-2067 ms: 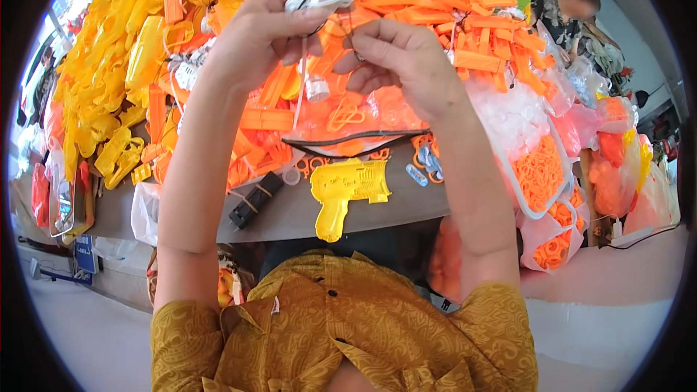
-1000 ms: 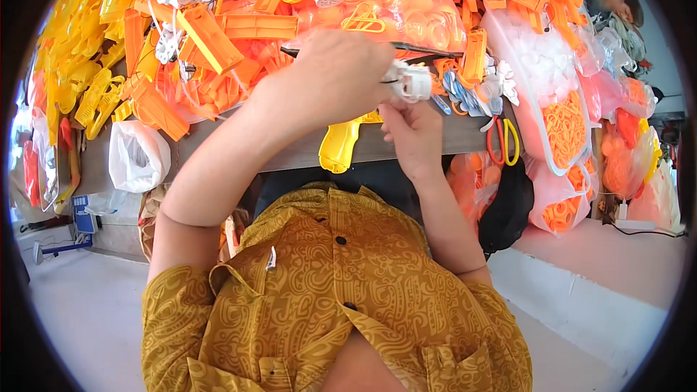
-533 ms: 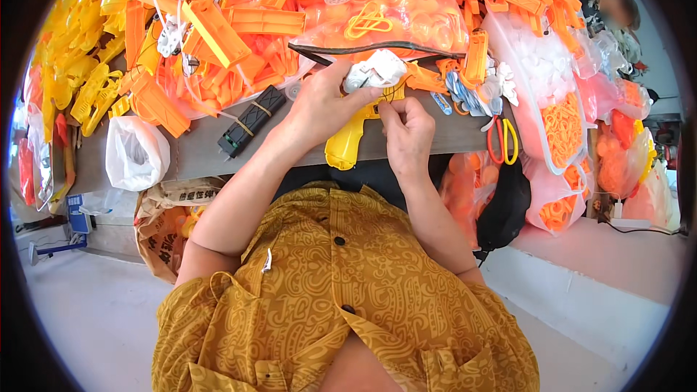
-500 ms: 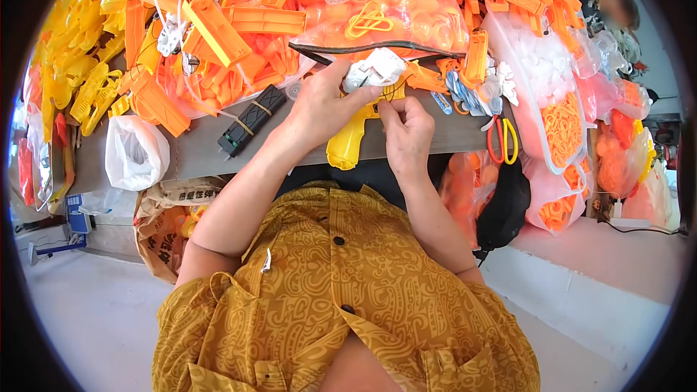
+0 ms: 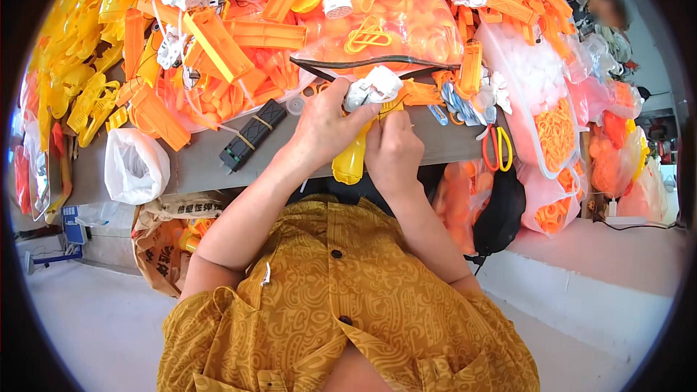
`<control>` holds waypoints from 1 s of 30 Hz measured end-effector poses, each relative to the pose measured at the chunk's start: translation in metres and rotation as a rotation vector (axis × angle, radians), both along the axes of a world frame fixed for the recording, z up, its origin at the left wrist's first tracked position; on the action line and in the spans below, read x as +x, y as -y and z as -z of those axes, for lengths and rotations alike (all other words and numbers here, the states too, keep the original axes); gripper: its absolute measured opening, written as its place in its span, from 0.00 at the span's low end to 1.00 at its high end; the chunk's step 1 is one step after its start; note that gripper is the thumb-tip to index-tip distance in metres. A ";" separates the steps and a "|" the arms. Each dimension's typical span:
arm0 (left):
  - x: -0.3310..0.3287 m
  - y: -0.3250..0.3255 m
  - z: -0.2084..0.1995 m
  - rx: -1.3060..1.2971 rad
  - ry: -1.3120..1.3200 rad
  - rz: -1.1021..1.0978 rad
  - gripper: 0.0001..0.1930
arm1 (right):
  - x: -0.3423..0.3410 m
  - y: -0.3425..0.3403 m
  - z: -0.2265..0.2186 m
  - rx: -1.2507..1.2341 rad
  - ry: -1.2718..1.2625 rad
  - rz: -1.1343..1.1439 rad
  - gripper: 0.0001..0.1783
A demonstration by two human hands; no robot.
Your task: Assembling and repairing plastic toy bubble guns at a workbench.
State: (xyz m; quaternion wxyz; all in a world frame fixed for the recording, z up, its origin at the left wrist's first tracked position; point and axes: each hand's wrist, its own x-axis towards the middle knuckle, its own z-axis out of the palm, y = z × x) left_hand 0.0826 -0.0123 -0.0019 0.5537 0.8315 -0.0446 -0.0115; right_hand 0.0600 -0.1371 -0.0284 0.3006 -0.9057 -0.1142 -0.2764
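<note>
At the table's front edge, my left hand point(image 5: 325, 122) is closed around a white plastic mechanism point(image 5: 375, 88), thumb across its near side. Below it hangs a translucent yellow plastic part point(image 5: 349, 163), shaped like a handle; whether the two are joined is hidden by my fingers. My right hand point(image 5: 396, 151) is closed against the right side of the yellow part, fingertips just under the white mechanism. What the right fingers pinch is hidden. A thin dark wire seems to show beside them.
A black battery-like box point(image 5: 253, 136) with a rubber band lies left of my arm. Beside it stands a white plastic bag point(image 5: 136, 167). Scissors point(image 5: 498, 149) with red and yellow handles hang at the right edge. Orange parts point(image 5: 218, 43) and yellow parts point(image 5: 80, 51) are heaped behind.
My right hand has moved left and slightly down, in against the yellow part. The left hand keeps its hold on the white mechanism, and the whole view has shifted a little.
</note>
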 end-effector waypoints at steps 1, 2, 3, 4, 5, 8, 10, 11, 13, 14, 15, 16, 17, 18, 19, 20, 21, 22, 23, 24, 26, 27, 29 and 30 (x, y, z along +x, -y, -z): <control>0.000 0.001 0.000 0.001 -0.008 0.010 0.19 | -0.001 0.000 0.000 -0.046 0.012 -0.005 0.08; 0.001 0.000 0.000 0.002 -0.014 0.019 0.19 | 0.000 0.000 0.001 -0.046 0.010 -0.004 0.08; 0.002 0.000 -0.002 0.002 -0.017 0.021 0.19 | 0.002 0.002 0.002 -0.039 -0.006 -0.016 0.07; 0.002 0.001 -0.005 0.010 -0.019 0.022 0.18 | 0.003 0.005 0.003 -0.031 -0.024 -0.028 0.06; 0.003 0.001 -0.006 0.017 -0.019 0.019 0.18 | 0.004 0.007 0.003 -0.031 -0.027 -0.029 0.06; 0.009 0.004 0.004 0.008 0.066 0.017 0.16 | 0.012 0.018 -0.002 0.348 -0.432 -0.056 0.07; 0.008 0.007 0.004 0.015 0.053 0.031 0.15 | 0.020 0.022 -0.017 0.768 -0.770 -0.082 0.09; 0.007 0.010 0.005 0.028 0.062 0.029 0.15 | 0.023 0.027 -0.017 0.842 -0.825 -0.131 0.10; 0.005 0.012 0.006 0.048 0.054 0.032 0.15 | 0.025 0.030 -0.019 0.876 -0.866 -0.132 0.11; 0.005 0.013 0.006 0.045 0.050 0.033 0.15 | 0.025 0.031 -0.019 0.908 -0.907 -0.136 0.12; 0.005 0.013 0.006 0.023 0.046 0.029 0.15 | 0.023 0.030 -0.019 0.906 -0.910 -0.133 0.12; 0.005 0.013 0.006 0.001 0.043 0.026 0.16 | 0.020 0.027 -0.018 0.844 -0.833 -0.083 0.11; 0.005 0.013 0.008 0.000 0.041 0.020 0.16 | 0.018 0.022 -0.016 0.782 -0.757 -0.041 0.11; 0.006 0.012 0.009 -0.021 0.044 0.025 0.16 | 0.012 0.019 -0.010 0.779 -0.758 -0.041 0.11; 0.006 0.012 0.009 -0.041 0.048 0.030 0.16 | 0.002 0.017 0.000 0.764 -0.554 -0.089 0.11; 0.005 0.012 0.010 -0.040 0.044 0.028 0.16 | -0.008 0.016 0.008 0.747 -0.353 -0.134 0.12; 0.004 0.011 0.010 -0.036 0.074 0.028 0.16 | -0.015 0.018 0.009 0.516 -0.305 -0.162 0.13; 0.004 0.011 0.010 -0.032 0.103 0.028 0.16 | -0.015 0.017 0.012 0.518 -0.308 -0.162 0.13; 0.004 0.011 0.010 -0.031 0.102 0.030 0.16 | -0.014 0.017 0.015 0.318 -0.126 -0.168 0.14; 0.004 0.011 0.011 -0.021 0.107 0.027 0.16 | -0.013 0.015 0.016 0.117 0.054 -0.171 0.14; 0.003 0.013 0.009 -0.013 0.113 0.029 0.16 | -0.016 0.015 0.014 0.160 -0.015 -0.177 0.14; 0.001 0.014 0.006 0.018 0.101 0.039 0.15 | -0.016 0.017 0.017 0.134 0.006 -0.178 0.14; -0.002 0.016 0.005 0.048 0.092 0.053 0.15 | -0.016 0.019 0.020 0.106 0.028 -0.175 0.14; -0.003 0.017 0.007 0.074 0.174 0.064 0.15 | -0.016 0.019 0.020 0.101 0.022 -0.193 0.14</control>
